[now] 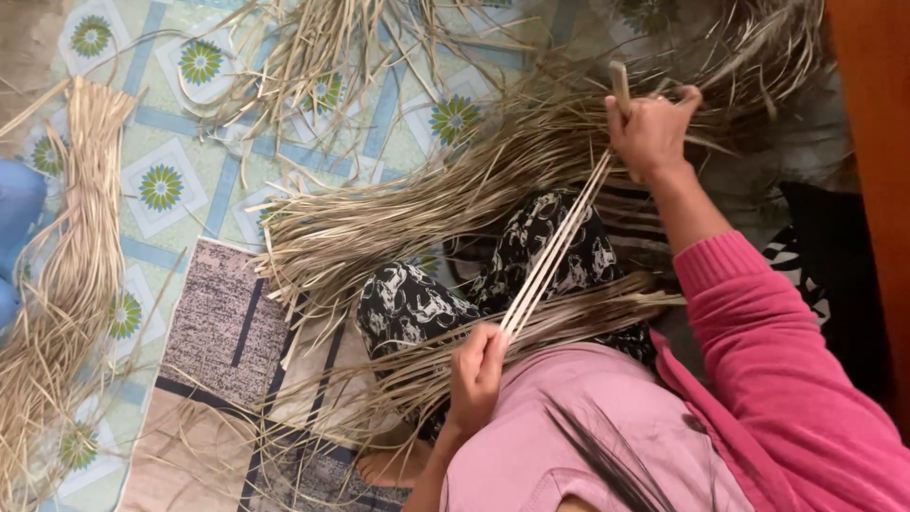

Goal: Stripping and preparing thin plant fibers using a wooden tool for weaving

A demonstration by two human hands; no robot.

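Pale, flat dried palm-leaf strips (555, 248) stretch taut between both hands above the lap. The left hand (477, 372) pinches their near end shut; the right hand (652, 131) is clenched around a short wooden stick (620, 83) at their far end.

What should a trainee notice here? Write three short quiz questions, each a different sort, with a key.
1. True or false: both hands grip the same pale strips.
2. Which hand also holds a stick? A) left hand B) right hand
3. Fill in: the dry leaves lie across the person's ____.

Key: 1 true; 2 B; 3 lap (patterned trousers).
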